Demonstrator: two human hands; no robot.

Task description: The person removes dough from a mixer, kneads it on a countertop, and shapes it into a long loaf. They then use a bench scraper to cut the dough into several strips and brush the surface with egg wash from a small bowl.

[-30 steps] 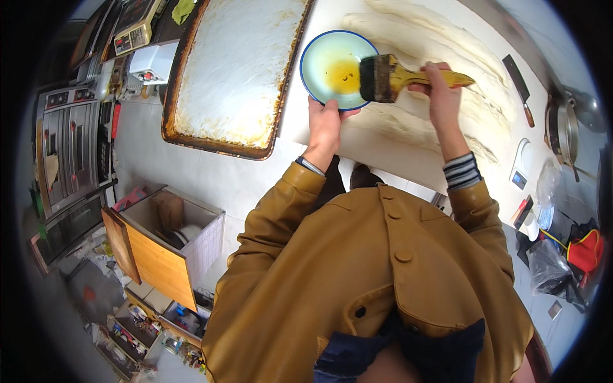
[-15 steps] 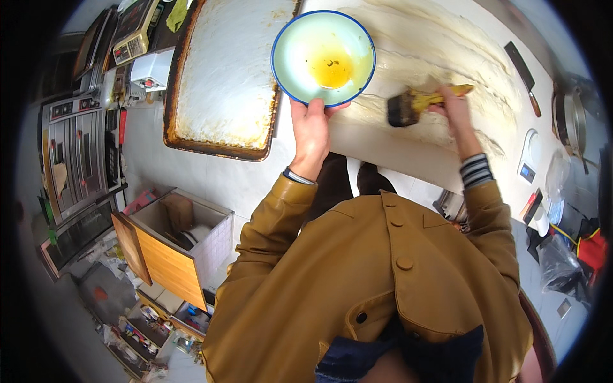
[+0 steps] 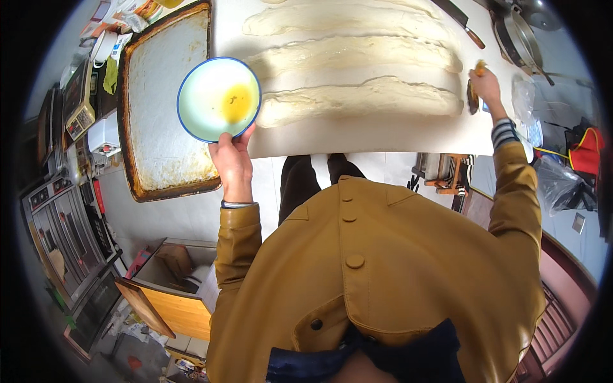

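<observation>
My left hand (image 3: 232, 159) grips the rim of a pale bowl (image 3: 199, 102) with a blue edge; a little yellow oil-like liquid lies in its bottom. The bowl is held over the right edge of the large baking tray (image 3: 153, 153). At the right, my right hand (image 3: 486, 88) is closed round the yellow handle of a brush (image 3: 473, 99), its dark head pointing down, past the right ends of the dough. Several long strips of pale dough (image 3: 364, 102) lie side by side across the table, between my two hands.
A knife (image 3: 461, 23) with a wooden handle lies at the table's far right. Beyond it stands a metal pan (image 3: 518, 41). An open drawer (image 3: 172, 290) juts out at the lower left, near an oven (image 3: 60, 239). The table's near edge (image 3: 370, 153) runs before my legs.
My right hand has moved right with the brush, from over the dough to beyond its ends. The view has shifted, and the bowl now appears further left, over the tray's edge.
</observation>
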